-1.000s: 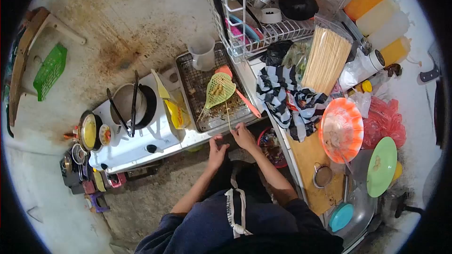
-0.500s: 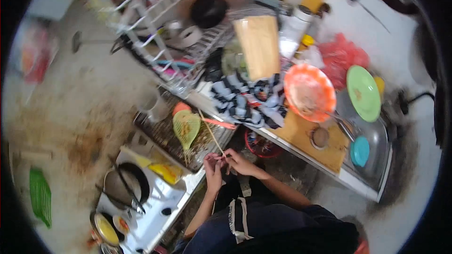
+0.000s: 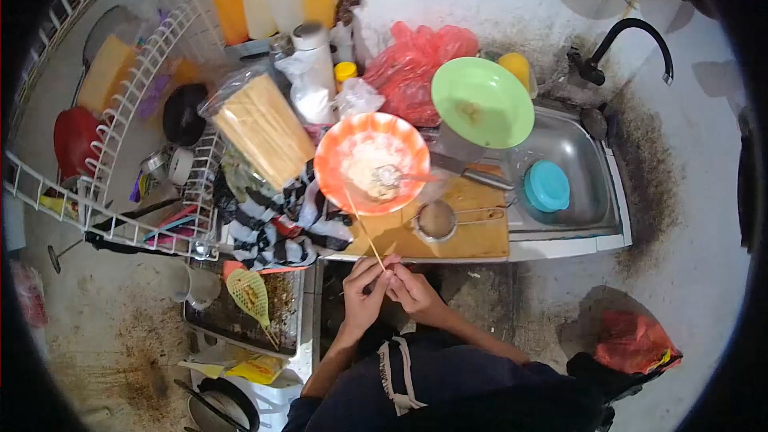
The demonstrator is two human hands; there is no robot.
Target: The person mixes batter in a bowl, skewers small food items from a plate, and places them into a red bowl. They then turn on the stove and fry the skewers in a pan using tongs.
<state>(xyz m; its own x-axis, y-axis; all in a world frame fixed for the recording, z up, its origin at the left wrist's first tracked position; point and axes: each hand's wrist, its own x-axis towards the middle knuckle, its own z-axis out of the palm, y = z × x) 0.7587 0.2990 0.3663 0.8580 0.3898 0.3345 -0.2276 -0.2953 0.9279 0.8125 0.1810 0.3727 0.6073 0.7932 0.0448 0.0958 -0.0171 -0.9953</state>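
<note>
A thin wooden skewer [image 3: 366, 228] slants up and left from my fingertips, its far end in front of the rim of the orange and white bowl [image 3: 326, 162]. My left hand [image 3: 364, 294] is closed, thumb and fingers pinching the skewer's lower end. Touching it there, my right hand [image 3: 416, 298] is closed with its fingertips on the same end. The exact fingertip contact is partly hidden. White powder and a spoon lie in the bowl. A plastic pack of skewers [image 3: 264, 130] rests on a black and white plastic bag [image 3: 276, 228].
A wooden board [image 3: 480, 232] carries a small strainer [image 3: 438, 220] and a knife [image 3: 472, 172]. Right of it, the sink [image 3: 584, 160] holds a turquoise container [image 3: 547, 186]. A green plate [image 3: 483, 102] tilts above the sink's edge. The stove [image 3: 276, 400] and dish rack [image 3: 112, 144] are left.
The view has turned right, so the counter and sink now lie straight ahead. My hands have come closer together, and the left fingers have closed on the skewer's end.
</note>
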